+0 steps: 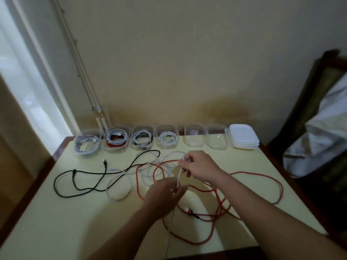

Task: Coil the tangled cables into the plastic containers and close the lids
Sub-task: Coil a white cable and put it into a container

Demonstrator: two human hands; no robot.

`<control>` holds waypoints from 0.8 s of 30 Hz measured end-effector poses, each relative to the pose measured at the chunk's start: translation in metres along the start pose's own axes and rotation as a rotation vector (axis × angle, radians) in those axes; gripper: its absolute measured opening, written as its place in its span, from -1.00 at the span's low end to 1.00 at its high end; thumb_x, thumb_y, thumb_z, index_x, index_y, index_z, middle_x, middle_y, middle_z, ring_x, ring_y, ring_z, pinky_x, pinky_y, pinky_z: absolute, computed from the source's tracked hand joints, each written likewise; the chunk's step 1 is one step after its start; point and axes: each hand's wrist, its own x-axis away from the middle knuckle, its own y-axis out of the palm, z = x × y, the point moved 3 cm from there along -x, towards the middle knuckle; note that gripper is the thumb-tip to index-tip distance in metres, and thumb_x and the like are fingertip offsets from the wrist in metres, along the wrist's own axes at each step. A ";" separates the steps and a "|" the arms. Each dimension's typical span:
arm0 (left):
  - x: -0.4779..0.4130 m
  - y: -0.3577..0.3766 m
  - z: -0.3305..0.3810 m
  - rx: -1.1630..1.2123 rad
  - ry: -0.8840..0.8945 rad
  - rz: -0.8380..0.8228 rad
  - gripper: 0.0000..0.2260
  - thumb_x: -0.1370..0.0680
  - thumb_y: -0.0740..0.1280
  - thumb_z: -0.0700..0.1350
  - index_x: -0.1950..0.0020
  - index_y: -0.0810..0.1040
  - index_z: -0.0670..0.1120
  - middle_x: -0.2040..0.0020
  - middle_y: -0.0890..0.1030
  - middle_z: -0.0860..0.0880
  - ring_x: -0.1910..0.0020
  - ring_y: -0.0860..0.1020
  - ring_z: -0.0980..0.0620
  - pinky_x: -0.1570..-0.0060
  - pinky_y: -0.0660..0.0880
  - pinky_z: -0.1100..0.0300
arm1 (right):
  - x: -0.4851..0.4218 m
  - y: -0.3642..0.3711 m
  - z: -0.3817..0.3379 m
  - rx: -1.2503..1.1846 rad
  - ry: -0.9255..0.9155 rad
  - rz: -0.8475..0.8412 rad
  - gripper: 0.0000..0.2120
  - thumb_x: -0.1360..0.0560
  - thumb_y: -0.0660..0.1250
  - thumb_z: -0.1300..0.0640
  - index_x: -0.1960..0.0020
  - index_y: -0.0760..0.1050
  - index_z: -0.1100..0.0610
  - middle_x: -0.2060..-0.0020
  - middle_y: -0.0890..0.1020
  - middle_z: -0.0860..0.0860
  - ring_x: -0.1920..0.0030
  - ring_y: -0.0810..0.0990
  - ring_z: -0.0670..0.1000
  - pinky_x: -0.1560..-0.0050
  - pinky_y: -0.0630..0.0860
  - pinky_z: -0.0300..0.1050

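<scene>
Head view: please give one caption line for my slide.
Left hand and right hand hold a white cable above the red cable; lids sit stacked.

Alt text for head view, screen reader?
Left hand and right hand hold a white cable between them over a tangled red cable and black cable on a pale table. Behind: six clear containers, four with coils, and stacked white lids.

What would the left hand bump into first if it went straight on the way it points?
Likely the right hand, just beyond the left hand along the white cable both hold; depth is unclear.
</scene>
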 end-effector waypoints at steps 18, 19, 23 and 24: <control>-0.011 -0.153 0.085 0.153 -0.061 0.284 -0.76 -0.62 0.33 0.05 0.22 0.65 0.08 0.35 0.66 0.08 0.38 0.58 0.19 0.26 0.47 0.18 | 0.040 -0.121 -0.068 -0.555 0.064 0.418 -0.75 -0.57 0.44 0.05 0.14 0.45 0.17 0.18 0.65 0.18 0.33 0.69 0.15 0.09 0.68 0.13; -0.010 -0.157 0.088 0.166 -0.044 0.318 -0.80 -0.63 0.33 0.05 0.14 0.68 0.10 0.34 0.66 0.07 0.38 0.58 0.18 0.26 0.48 0.17 | 0.047 -0.125 -0.068 -0.280 0.084 0.469 -0.71 -0.53 0.46 -0.04 0.07 0.45 0.14 0.08 0.66 0.17 0.21 0.71 0.19 0.02 0.67 0.19; -0.007 -0.166 0.108 0.205 0.047 0.343 -0.83 -0.63 0.33 -0.02 -0.09 0.72 0.11 0.35 0.63 0.10 0.40 0.54 0.23 0.23 0.49 0.20 | 0.069 -0.119 -0.090 0.239 -0.205 0.470 -0.44 -0.53 0.42 -0.13 -0.43 0.38 0.05 -0.33 0.47 0.06 -0.31 0.48 0.11 -0.29 0.47 0.07; -0.006 -0.167 0.115 0.219 0.071 0.341 -0.83 -0.63 0.33 -0.03 -0.09 0.72 0.09 0.37 0.61 0.11 0.42 0.52 0.23 0.23 0.50 0.19 | 0.073 -0.112 -0.099 0.260 -0.316 0.390 -0.50 -0.57 0.36 -0.13 -0.45 0.40 0.02 -0.33 0.49 0.03 -0.32 0.47 0.08 -0.30 0.45 0.04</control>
